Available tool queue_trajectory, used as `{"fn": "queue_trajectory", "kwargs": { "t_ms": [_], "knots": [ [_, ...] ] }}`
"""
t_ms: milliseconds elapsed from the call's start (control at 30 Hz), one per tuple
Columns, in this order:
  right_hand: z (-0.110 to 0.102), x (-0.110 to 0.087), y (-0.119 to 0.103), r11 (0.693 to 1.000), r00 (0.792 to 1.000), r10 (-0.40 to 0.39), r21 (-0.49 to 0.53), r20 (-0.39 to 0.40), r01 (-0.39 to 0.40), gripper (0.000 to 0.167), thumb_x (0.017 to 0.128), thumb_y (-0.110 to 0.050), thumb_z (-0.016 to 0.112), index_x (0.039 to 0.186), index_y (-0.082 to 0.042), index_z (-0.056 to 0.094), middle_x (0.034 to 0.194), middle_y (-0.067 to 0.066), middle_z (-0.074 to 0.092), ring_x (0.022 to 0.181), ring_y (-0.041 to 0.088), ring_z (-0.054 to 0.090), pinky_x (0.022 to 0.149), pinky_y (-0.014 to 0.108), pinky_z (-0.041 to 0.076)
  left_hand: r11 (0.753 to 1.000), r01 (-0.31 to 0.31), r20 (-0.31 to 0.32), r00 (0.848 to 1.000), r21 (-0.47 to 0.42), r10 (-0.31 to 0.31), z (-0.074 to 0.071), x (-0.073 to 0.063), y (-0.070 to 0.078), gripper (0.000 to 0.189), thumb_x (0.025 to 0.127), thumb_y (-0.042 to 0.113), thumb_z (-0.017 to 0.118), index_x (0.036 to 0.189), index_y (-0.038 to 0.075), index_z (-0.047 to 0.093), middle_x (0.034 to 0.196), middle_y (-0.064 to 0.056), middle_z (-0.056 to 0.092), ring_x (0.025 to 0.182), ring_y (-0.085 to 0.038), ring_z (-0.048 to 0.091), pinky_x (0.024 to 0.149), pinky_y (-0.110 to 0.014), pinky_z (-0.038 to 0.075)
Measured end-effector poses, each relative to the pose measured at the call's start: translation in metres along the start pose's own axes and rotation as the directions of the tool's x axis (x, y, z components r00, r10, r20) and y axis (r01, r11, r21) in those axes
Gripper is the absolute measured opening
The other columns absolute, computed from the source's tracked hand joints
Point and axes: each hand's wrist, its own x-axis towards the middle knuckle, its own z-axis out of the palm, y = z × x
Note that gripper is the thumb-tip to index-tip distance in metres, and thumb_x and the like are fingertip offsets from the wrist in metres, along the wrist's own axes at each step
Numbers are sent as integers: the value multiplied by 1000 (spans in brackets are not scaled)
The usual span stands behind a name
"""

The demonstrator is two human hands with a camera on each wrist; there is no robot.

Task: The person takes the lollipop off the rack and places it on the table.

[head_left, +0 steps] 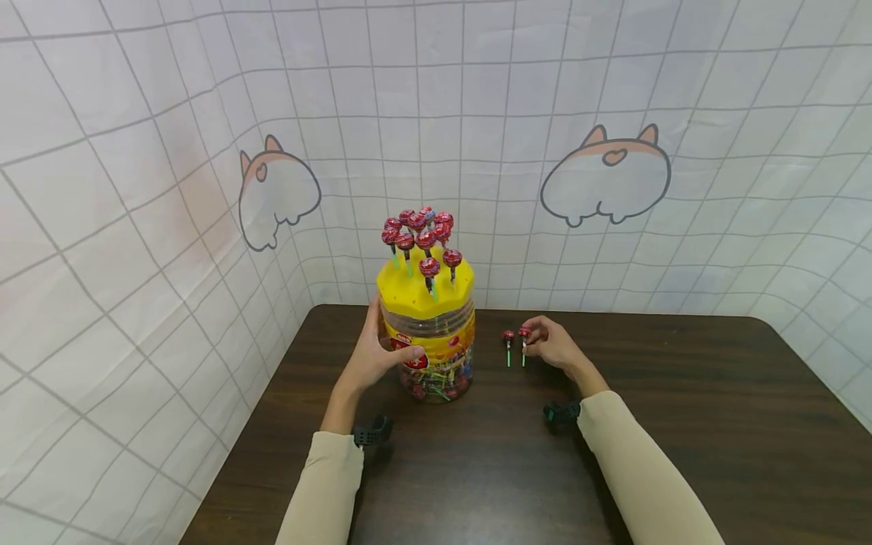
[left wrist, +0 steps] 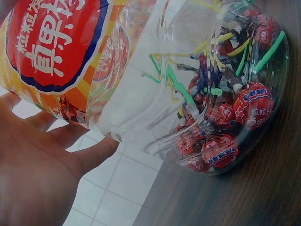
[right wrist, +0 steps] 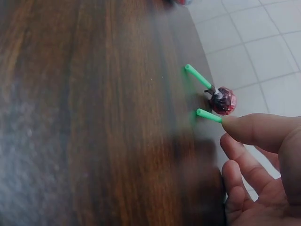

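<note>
A clear plastic candy jar [head_left: 436,348] with a yellow lid [head_left: 415,291] stands on the table; several red-wrapped lollipops stick up from the lid, and more lollipops [left wrist: 221,150] lie inside at the bottom. My left hand [head_left: 375,356] holds the jar's left side, thumb across the front label and fingers round the side. To the right of the jar, two lollipops with green sticks lie side by side. My right hand [head_left: 555,347] pinches the right one [right wrist: 209,116] near its head, which the thumb hides in the right wrist view. The other lollipop [right wrist: 222,100] lies beside it, untouched.
The dark wooden table [head_left: 477,484] ends at a white wall sheet [head_left: 436,98] with a grid pattern and cartoon animals. Both wrists carry dark bands, the left band [head_left: 372,431] and the right band [head_left: 561,415], close above the tabletop.
</note>
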Motion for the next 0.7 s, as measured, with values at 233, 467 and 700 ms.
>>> {"fn": "queue_trajectory", "kwargs": {
  "t_ms": [233, 467, 700],
  "knots": [
    [-1, 1, 0, 999, 1000, 18, -42, -6, -18, 44, 87, 3, 71, 128, -1, 56, 110, 21, 63, 89, 21, 52, 72, 30, 42, 1000, 11, -1, 1000, 5, -11, 0, 0, 0, 107, 84, 18, 85, 161, 40, 13, 157, -1, 39, 137, -27, 49, 114, -57, 43],
    [-3, 1, 0, 997, 999, 33, -73, 1, -33, 44, 89, -2, 72, 130, -2, 56, 118, 20, 58, 92, 23, 50, 74, 31, 42, 1000, 6, 3, 1000, -1, -6, 0, 0, 0, 110, 84, 18, 85, 162, 39, 10, 158, -3, 38, 136, -28, 50, 111, -56, 47],
    [-4, 0, -2, 995, 998, 49, -90, 30, -46, 44, 91, -6, 72, 132, -1, 56, 126, 21, 56, 92, 25, 49, 76, 33, 43, 1000, 3, 13, 1000, 11, -3, -1, 0, -2, 107, 85, 20, 85, 161, 39, 12, 154, -3, 42, 132, -26, 55, 105, -47, 54]
  ]
}}
